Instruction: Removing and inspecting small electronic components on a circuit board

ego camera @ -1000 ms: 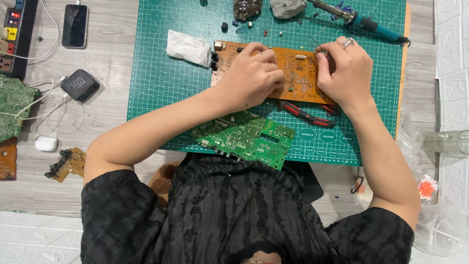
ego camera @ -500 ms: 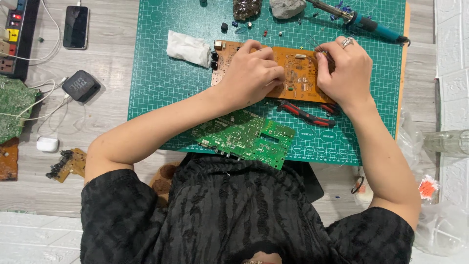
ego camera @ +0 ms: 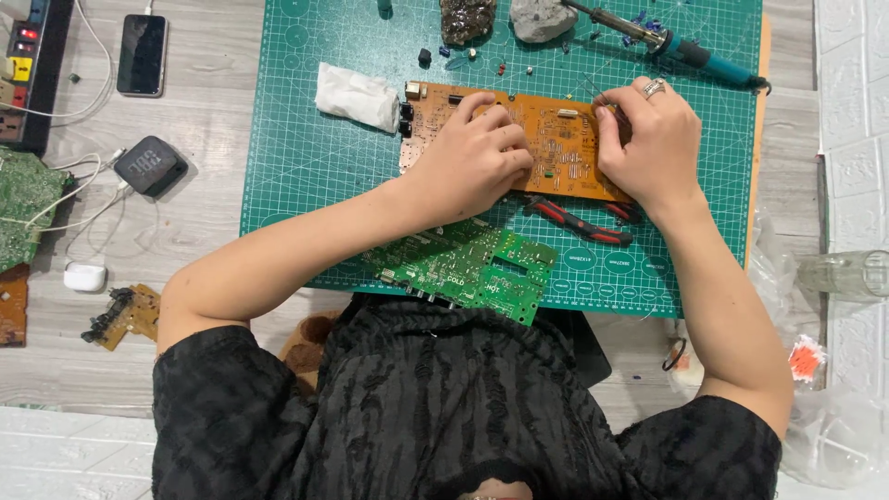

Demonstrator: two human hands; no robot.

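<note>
I look down on a pale wooden surface [ego camera: 213, 120] with a green cutting mat [ego camera: 306, 176] covering its middle and far side. On the mat, toward its far edge, lies an orange circuit board [ego camera: 556, 139], flat, and both hands are on it. The left hand [ego camera: 477, 162] rests over the board's middle with its fingers curled together and pressing on the board; I cannot tell whether they pinch anything. The right hand [ego camera: 648, 143], wearing a ring, sits on the board's right end, fingers bunched together at the board's far right corner, seemingly gripping its edge. Just beside the board on its near side lie red-handled pliers [ego camera: 583, 222], partly under the hands. Nearer the mat's near edge, a green circuit board [ego camera: 472, 268] lies flat, close to the person's black garment. At the board's left end sits a crumpled white cloth [ego camera: 356, 95]. Along the mat's far edge I see a soldering iron with a teal handle [ego camera: 690, 51], a grey stone [ego camera: 542, 18] and a dark rough lump [ego camera: 466, 18]. Off the mat, on the surface's left side, lie a black phone [ego camera: 142, 54], a small dark clock [ego camera: 150, 165] and a white earbud case [ego camera: 85, 276].
</note>
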